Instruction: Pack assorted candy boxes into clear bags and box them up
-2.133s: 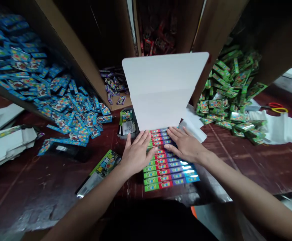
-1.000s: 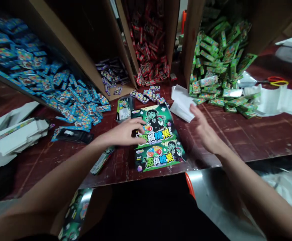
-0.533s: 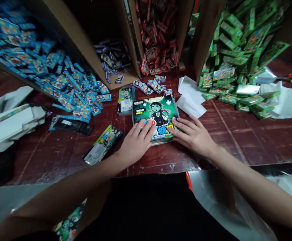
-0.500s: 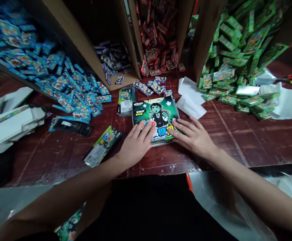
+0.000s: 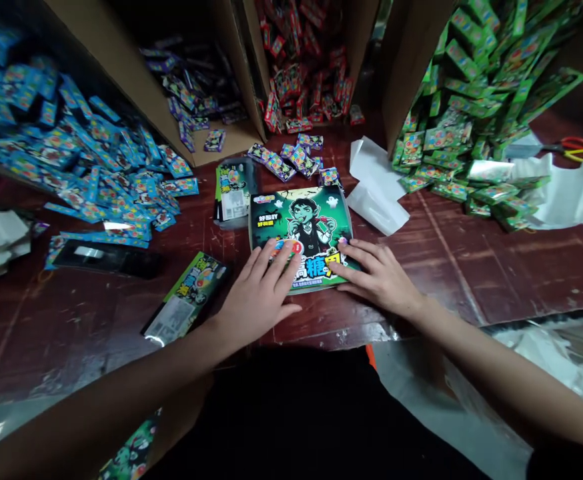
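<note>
Green box lies flat on the brown table, towards its near edge. From my remote view I see the left hand with fingers spread over the box's near left part, and the right hand laid on its near right corner; neither grasps anything. Purple packets sit just beyond its far edge, white paper to its right.
</note>
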